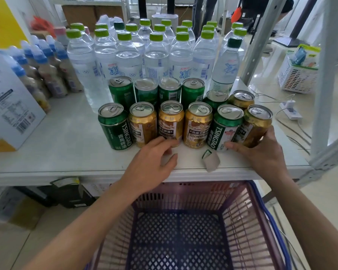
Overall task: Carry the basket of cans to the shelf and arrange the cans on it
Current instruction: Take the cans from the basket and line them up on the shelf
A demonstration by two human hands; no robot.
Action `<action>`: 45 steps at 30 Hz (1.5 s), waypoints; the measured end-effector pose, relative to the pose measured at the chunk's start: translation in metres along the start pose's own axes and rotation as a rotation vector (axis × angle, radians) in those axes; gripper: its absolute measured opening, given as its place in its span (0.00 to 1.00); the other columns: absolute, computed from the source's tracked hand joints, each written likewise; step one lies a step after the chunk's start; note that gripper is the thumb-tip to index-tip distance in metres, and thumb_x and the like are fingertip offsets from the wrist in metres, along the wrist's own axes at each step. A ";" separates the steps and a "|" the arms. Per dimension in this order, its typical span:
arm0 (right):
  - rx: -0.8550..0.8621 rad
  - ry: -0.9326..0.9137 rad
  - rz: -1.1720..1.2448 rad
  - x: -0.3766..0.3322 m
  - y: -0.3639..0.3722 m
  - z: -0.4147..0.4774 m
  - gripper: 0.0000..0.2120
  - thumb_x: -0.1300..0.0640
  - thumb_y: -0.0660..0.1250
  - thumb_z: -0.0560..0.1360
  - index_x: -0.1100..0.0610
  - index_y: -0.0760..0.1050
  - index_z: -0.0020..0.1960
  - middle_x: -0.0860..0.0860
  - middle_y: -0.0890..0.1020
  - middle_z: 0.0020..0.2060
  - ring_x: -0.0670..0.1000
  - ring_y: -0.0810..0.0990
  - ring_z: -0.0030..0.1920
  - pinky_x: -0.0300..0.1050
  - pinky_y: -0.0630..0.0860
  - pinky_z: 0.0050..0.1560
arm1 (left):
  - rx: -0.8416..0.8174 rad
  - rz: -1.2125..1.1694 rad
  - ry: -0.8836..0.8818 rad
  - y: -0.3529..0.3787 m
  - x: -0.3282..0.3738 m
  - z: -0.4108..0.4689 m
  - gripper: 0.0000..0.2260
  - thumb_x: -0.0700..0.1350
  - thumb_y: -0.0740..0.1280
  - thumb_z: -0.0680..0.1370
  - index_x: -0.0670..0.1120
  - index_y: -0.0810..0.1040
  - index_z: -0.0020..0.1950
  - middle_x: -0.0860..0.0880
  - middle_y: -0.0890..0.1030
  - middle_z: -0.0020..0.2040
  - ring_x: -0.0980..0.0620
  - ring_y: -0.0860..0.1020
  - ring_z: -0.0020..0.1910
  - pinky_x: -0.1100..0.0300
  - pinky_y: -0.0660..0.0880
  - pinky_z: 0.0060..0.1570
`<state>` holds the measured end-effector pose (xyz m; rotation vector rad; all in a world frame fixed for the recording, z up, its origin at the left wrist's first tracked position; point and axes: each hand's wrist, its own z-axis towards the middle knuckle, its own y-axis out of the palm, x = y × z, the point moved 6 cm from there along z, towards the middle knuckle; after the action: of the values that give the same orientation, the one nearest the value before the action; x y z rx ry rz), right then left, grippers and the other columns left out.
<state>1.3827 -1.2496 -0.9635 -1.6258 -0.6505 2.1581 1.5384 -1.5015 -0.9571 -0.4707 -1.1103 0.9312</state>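
Grips far-right gold can [259, 123] with right hand [261, 152]; holds left hand [152, 164] loose-fingered by base of middle gold can [171, 123], above perforated purple plastic basket [242, 221], at smooth white shelf [66, 149]

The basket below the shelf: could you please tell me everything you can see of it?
The basket looks like moulded plastic, with pinkish-purple slotted walls and a darker purple lattice floor. A blue handle lies folded down along its right rim. It is upright with its mouth open to the camera, and no cans are in it. It sits just in front of and below the front edge of the shelf. Its near side is out of frame, and what supports it cannot be seen.
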 end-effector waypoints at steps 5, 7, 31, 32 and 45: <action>-0.005 -0.005 0.014 0.002 0.001 0.000 0.46 0.26 0.76 0.49 0.43 0.64 0.60 0.44 0.79 0.52 0.49 0.77 0.53 0.43 0.71 0.51 | 0.225 0.139 0.169 -0.016 0.044 0.021 0.11 0.48 0.72 0.77 0.44 0.82 0.55 0.51 0.78 0.53 0.53 0.75 0.54 0.59 0.75 0.57; -0.001 -0.018 0.013 0.002 0.002 0.000 0.46 0.26 0.76 0.49 0.43 0.64 0.60 0.44 0.78 0.51 0.48 0.77 0.52 0.42 0.71 0.49 | 0.266 0.234 0.240 -0.015 0.066 0.040 0.17 0.52 0.73 0.76 0.44 0.81 0.60 0.49 0.78 0.60 0.49 0.73 0.63 0.56 0.70 0.66; -0.229 -0.095 0.130 0.016 -0.012 0.017 0.27 0.42 0.82 0.65 0.43 0.77 0.60 0.42 0.85 0.48 0.47 0.81 0.44 0.46 0.77 0.44 | -0.145 0.464 -0.041 0.045 0.117 0.133 0.52 0.74 0.65 0.70 0.43 0.54 0.82 0.36 0.55 0.81 0.39 0.52 0.81 0.46 0.47 0.79; -0.222 -0.110 0.116 0.016 -0.011 0.017 0.26 0.43 0.82 0.66 0.44 0.77 0.61 0.43 0.85 0.50 0.48 0.82 0.46 0.47 0.77 0.45 | -0.227 0.475 -0.067 0.049 0.114 0.138 0.54 0.75 0.65 0.69 0.45 0.50 0.83 0.36 0.50 0.82 0.39 0.48 0.82 0.46 0.44 0.79; -0.151 -0.091 0.050 0.021 -0.006 0.022 0.27 0.42 0.81 0.67 0.44 0.75 0.62 0.43 0.84 0.48 0.40 0.79 0.39 0.42 0.73 0.40 | -0.445 0.458 0.008 0.066 0.118 0.167 0.55 0.72 0.70 0.68 0.42 0.52 0.82 0.45 0.58 0.82 0.47 0.49 0.82 0.43 0.35 0.78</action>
<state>1.3555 -1.2367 -0.9713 -1.6419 -0.8274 2.2788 1.3773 -1.3871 -0.8739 -1.1275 -1.2293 1.0726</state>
